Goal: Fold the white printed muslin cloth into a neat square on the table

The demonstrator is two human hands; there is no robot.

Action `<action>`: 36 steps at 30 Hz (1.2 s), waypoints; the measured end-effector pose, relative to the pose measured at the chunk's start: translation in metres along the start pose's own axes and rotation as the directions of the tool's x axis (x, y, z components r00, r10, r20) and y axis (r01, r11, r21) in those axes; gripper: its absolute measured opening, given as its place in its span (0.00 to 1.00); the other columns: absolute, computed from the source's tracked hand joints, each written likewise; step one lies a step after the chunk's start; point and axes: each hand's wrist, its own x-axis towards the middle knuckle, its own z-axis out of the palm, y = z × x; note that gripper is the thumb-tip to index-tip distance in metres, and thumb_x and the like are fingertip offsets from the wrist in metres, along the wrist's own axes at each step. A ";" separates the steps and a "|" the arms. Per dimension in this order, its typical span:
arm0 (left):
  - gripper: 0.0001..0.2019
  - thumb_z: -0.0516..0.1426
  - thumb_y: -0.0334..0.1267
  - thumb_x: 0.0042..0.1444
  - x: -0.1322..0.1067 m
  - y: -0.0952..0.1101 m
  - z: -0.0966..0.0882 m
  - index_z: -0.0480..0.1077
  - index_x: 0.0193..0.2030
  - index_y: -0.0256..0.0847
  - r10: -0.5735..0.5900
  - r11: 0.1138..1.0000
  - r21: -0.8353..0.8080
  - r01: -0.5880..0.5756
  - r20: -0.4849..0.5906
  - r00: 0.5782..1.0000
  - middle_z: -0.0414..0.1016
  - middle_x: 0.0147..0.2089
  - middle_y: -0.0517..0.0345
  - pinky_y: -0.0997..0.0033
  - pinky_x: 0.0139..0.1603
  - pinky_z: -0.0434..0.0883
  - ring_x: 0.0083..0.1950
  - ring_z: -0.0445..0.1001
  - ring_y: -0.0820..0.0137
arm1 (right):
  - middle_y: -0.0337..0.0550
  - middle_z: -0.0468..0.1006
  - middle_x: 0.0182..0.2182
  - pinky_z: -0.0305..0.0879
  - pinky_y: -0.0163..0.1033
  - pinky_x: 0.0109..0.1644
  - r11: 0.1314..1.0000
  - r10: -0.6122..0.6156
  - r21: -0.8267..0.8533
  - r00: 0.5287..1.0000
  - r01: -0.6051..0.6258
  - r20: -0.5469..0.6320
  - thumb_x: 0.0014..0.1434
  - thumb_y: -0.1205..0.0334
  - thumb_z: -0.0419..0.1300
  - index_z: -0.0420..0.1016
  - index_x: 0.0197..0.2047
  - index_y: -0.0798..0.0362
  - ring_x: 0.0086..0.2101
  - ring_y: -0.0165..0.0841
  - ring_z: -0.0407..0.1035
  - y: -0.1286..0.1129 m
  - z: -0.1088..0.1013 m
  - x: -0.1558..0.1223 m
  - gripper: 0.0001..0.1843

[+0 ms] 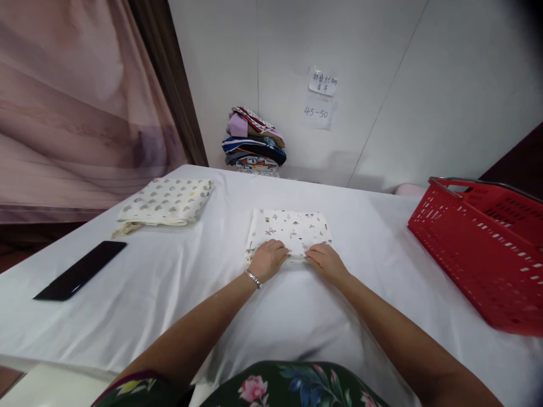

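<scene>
A folded white cloth (292,226) with small printed motifs lies flat before me. At its near edge, toward the left corner, my left hand (268,260) has its fingers closed on the folded layers. My right hand (327,263) pinches the same edge a little to the right. Between the two hands a short stretch of layered edge shows. The thumbs and the cloth under the fingers are partly hidden.
A second folded cloth (169,200) with grey-green motifs lies at the left. Nearer is a black flat phone-like slab (80,271). A red plastic basket (475,254) stands on the right. Behind the white-covered table (365,226) rises a stack of folded fabrics (254,144).
</scene>
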 end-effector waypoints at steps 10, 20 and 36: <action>0.12 0.48 0.31 0.60 -0.013 -0.003 0.004 0.71 0.44 0.44 0.052 0.995 0.077 -0.055 0.048 0.998 0.72 0.39 0.55 0.65 0.40 0.61 0.41 0.66 0.67 | 0.44 0.74 0.34 0.59 0.38 0.39 0.996 -0.005 -0.091 1.000 0.007 0.014 0.62 0.66 0.50 0.75 0.39 0.51 0.36 0.34 0.64 -0.007 0.002 -0.008 0.12; 0.11 0.48 0.34 0.61 -0.033 -0.014 -0.011 0.72 0.41 0.43 -0.060 0.998 -0.033 0.060 -0.001 0.998 0.74 0.40 0.54 0.64 0.44 0.62 0.44 0.68 0.67 | 0.46 0.74 0.38 0.64 0.42 0.42 0.988 0.094 0.131 0.993 -0.084 -0.075 0.62 0.63 0.49 0.75 0.43 0.50 0.39 0.36 0.65 -0.006 0.003 -0.018 0.13; 0.10 0.53 0.41 0.53 -0.072 -0.044 -0.038 0.74 0.30 0.42 -0.720 0.618 -0.495 0.611 -0.044 0.693 0.74 0.33 0.60 0.73 0.37 0.68 0.33 0.71 0.73 | 0.46 0.75 0.42 0.65 0.52 0.49 0.974 0.173 0.160 0.981 -0.158 -0.085 0.61 0.59 0.49 0.75 0.43 0.49 0.43 0.40 0.68 0.007 -0.009 -0.033 0.14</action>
